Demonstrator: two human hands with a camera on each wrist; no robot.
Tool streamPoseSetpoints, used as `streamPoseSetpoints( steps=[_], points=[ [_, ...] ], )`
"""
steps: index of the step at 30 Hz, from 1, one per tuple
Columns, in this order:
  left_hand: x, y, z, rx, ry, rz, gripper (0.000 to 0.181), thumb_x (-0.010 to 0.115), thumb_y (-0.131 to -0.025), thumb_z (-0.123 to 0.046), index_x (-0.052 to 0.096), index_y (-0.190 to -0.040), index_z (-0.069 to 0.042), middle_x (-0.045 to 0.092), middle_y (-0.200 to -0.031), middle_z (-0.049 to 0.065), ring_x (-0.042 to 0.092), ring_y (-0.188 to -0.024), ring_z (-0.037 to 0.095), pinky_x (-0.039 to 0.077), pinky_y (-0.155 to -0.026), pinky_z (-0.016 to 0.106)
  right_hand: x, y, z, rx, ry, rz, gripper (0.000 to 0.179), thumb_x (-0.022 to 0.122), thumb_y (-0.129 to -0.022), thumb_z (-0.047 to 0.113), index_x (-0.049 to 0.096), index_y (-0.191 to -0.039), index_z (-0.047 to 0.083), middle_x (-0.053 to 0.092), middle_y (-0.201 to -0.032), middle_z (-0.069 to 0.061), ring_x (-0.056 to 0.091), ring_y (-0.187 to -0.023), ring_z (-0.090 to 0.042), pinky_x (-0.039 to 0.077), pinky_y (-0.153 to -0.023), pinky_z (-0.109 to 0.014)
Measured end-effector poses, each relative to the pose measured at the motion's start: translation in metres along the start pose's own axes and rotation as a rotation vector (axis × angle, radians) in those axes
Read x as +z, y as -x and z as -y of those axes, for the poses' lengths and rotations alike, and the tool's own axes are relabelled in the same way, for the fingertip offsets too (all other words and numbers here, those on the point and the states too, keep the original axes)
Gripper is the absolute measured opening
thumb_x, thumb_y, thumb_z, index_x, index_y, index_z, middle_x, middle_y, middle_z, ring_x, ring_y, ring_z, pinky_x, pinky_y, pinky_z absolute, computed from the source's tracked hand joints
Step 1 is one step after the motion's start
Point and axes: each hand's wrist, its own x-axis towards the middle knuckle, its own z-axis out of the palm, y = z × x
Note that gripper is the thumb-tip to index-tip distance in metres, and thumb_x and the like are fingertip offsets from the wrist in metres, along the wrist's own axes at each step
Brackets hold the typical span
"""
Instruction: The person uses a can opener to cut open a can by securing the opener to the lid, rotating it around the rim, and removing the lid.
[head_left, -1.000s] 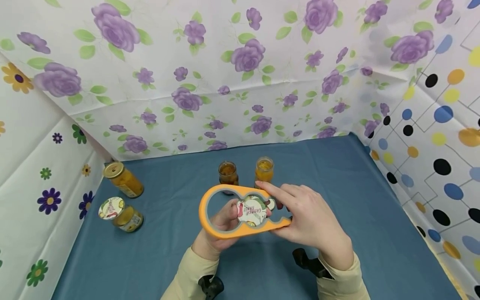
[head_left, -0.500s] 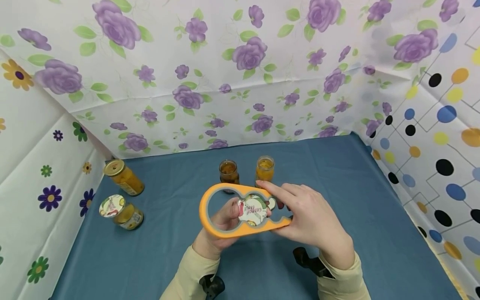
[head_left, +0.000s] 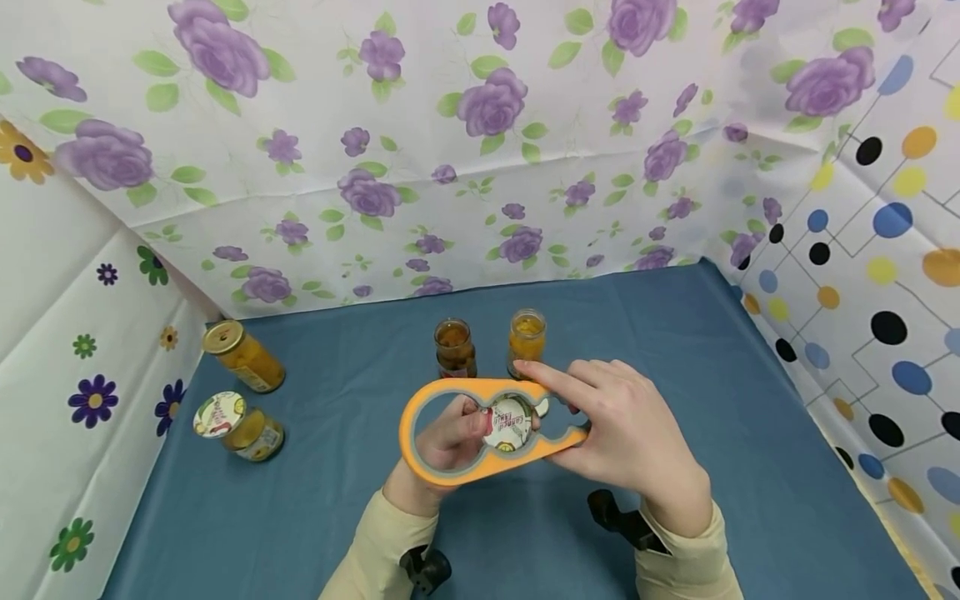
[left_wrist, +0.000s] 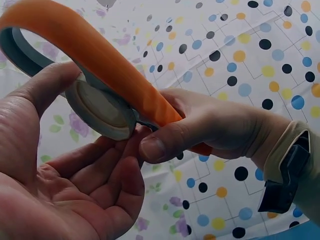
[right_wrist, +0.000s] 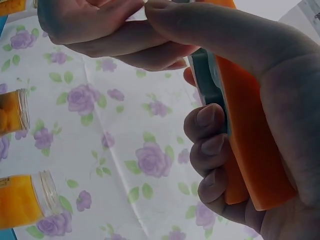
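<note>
My right hand (head_left: 630,429) grips the handle end of an orange jar opener (head_left: 438,478), which has a grey inner lining. A round printed jar lid (head_left: 508,423) sits in one of the opener's rounded gaps. My left hand (head_left: 442,446) is behind the opener and pinches the lid between thumb and fingers. The left wrist view shows the pale underside of the lid (left_wrist: 100,110), with no jar attached. In the right wrist view, the fingers of my right hand (right_wrist: 207,147) curl round the orange handle.
Behind the hands stand two lidless jars, a dark brown one (head_left: 455,350) and a yellow one (head_left: 527,337). At the left are a jar with a gold lid (head_left: 247,358) and a jar with a printed lid (head_left: 251,429). Patterned sheets (head_left: 442,125) wall the blue cloth (head_left: 345,358).
The opener has tilted, its rounded left end dropping slightly. The lid has turned a little, and my left thumb lies further over its edge. Both hands keep their hold.
</note>
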Motion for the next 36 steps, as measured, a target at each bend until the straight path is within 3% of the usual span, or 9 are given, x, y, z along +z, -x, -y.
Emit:
streamPoseSetpoints(
  steps=[7, 11, 15, 18, 21, 26, 28, 31, 36],
  points=[
    [-0.004, 0.000, -0.002, 0.031, -0.014, 0.035, 0.049, 0.076, -0.100, -0.049, 0.075, -0.132, -0.012, 0.077, -0.121, 0.000, 0.072, -0.103, 0.011, 0.057, -0.090, 0.026, -0.001, 0.001, 0.000, -0.010, -0.028, -0.022, 0.084, 0.096, -0.076, 0.046, 0.064, -0.151, 0.029, 0.047, -0.078, 0.012, 0.037, -0.067, -0.006, 0.039, -0.068, -0.034],
    [-0.005, 0.005, -0.007, 0.011, -0.096, -0.131, 0.043, 0.083, -0.095, -0.044, 0.077, -0.125, -0.013, 0.079, -0.113, 0.001, 0.074, -0.105, 0.014, 0.058, -0.095, 0.030, -0.003, 0.002, -0.001, -0.017, -0.054, -0.108, 0.073, 0.087, -0.085, 0.054, 0.066, -0.149, 0.026, 0.044, -0.077, 0.013, 0.036, -0.066, -0.005, 0.036, -0.065, -0.034],
    [-0.006, 0.012, -0.013, -0.006, -0.263, -0.302, 0.056, 0.086, -0.093, -0.039, 0.071, -0.134, -0.006, 0.076, -0.119, 0.004, 0.072, -0.110, 0.018, 0.058, -0.097, 0.035, -0.005, 0.002, -0.003, -0.013, -0.049, -0.225, 0.065, 0.070, -0.096, 0.063, 0.069, -0.146, 0.021, 0.046, -0.075, 0.011, 0.037, -0.064, -0.007, 0.035, -0.063, -0.034],
    [-0.007, 0.017, -0.018, -0.031, -0.388, -0.382, 0.064, 0.086, -0.094, -0.031, 0.063, -0.144, 0.001, 0.072, -0.129, 0.009, 0.070, -0.118, 0.024, 0.058, -0.096, 0.038, -0.006, 0.002, -0.005, 0.001, -0.032, -0.316, 0.066, 0.067, -0.097, 0.064, 0.071, -0.142, 0.016, 0.049, -0.073, 0.007, 0.039, -0.063, -0.009, 0.036, -0.060, -0.034],
    [-0.009, 0.022, -0.025, -0.060, -0.508, -0.439, 0.058, 0.083, -0.094, -0.014, 0.062, -0.146, 0.000, 0.069, -0.134, 0.013, 0.067, -0.122, 0.033, 0.059, -0.093, 0.038, -0.008, 0.002, -0.008, 0.020, -0.011, -0.390, 0.065, 0.067, -0.097, 0.064, 0.073, -0.139, 0.014, 0.052, -0.072, 0.004, 0.042, -0.062, -0.011, 0.035, -0.058, -0.034],
    [-0.023, 0.031, -0.031, -0.093, -0.882, -0.561, 0.056, 0.087, -0.092, -0.014, 0.066, -0.144, -0.010, 0.066, -0.131, 0.010, 0.066, -0.107, 0.033, 0.057, -0.086, 0.038, -0.008, 0.001, -0.011, 0.054, -0.009, -0.457, 0.069, 0.071, -0.095, 0.066, 0.074, -0.137, 0.011, 0.054, -0.073, 0.000, 0.043, -0.062, -0.013, 0.035, -0.059, -0.030],
    [-0.031, 0.033, -0.028, -0.137, -1.062, -0.631, 0.058, 0.090, -0.090, -0.023, 0.068, -0.142, -0.013, 0.064, -0.128, 0.006, 0.064, -0.099, 0.027, 0.056, -0.084, 0.039, -0.009, 0.001, -0.012, 0.065, -0.021, -0.473, 0.070, 0.072, -0.094, 0.066, 0.074, -0.136, 0.009, 0.054, -0.073, 0.000, 0.043, -0.063, -0.013, 0.035, -0.060, -0.029],
    [-0.046, 0.033, -0.018, -0.210, -1.249, -0.694, 0.062, 0.093, -0.088, -0.027, 0.069, -0.142, -0.010, 0.062, -0.127, 0.006, 0.061, -0.100, 0.024, 0.055, -0.084, 0.042, -0.010, 0.000, -0.012, 0.084, -0.034, -0.481, 0.070, 0.074, -0.094, 0.064, 0.074, -0.137, 0.009, 0.055, -0.074, 0.000, 0.044, -0.065, -0.012, 0.036, -0.063, -0.027],
    [-0.070, 0.030, 0.003, -0.296, -1.382, -0.717, 0.066, 0.094, -0.086, -0.024, 0.068, -0.141, -0.002, 0.059, -0.122, 0.013, 0.058, -0.098, 0.027, 0.054, -0.084, 0.047, -0.011, 0.000, -0.011, 0.099, -0.040, -0.460, 0.068, 0.074, -0.094, 0.063, 0.073, -0.138, 0.011, 0.054, -0.075, 0.000, 0.044, -0.065, -0.013, 0.035, -0.064, -0.027]
  ],
)
